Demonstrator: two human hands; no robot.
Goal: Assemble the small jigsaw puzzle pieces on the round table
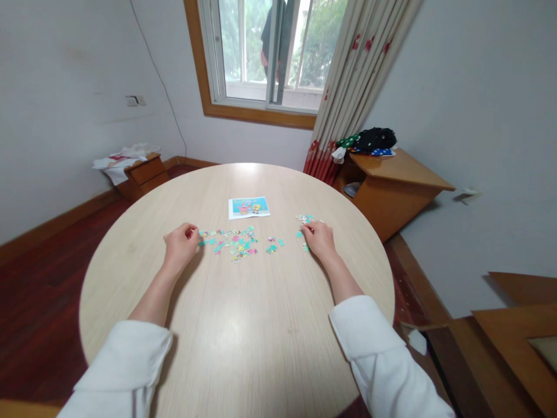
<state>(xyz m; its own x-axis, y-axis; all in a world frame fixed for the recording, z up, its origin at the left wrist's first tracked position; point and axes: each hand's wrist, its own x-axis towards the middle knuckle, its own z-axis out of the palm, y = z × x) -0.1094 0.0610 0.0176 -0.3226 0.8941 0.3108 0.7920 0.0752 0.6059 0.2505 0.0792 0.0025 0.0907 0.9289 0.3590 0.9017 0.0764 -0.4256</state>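
Small jigsaw puzzle pieces [235,238] in turquoise, pink and yellow lie spread across the round table [243,325]. At their left edge is my left hand [181,245], its fingers curled in a pinch; what sits in the fingertips, if anything, is too small to name. My right hand [319,238] pinches at a puzzle piece beside a second group of pieces [306,218], partly hiding that group. Between the hands lie a few loose pieces [272,248]. A printed picture sheet [249,207] with two cartoon figures on blue lies flat behind the pieces.
Past the table's right rim stands a wooden cabinet [391,180] with dark and spotted cloth [374,139] on top. A low wooden stand [145,174] with papers is at the back left. Behind are a window [252,64] and a curtain [348,75]; a partly hidden dark shape shows outside.
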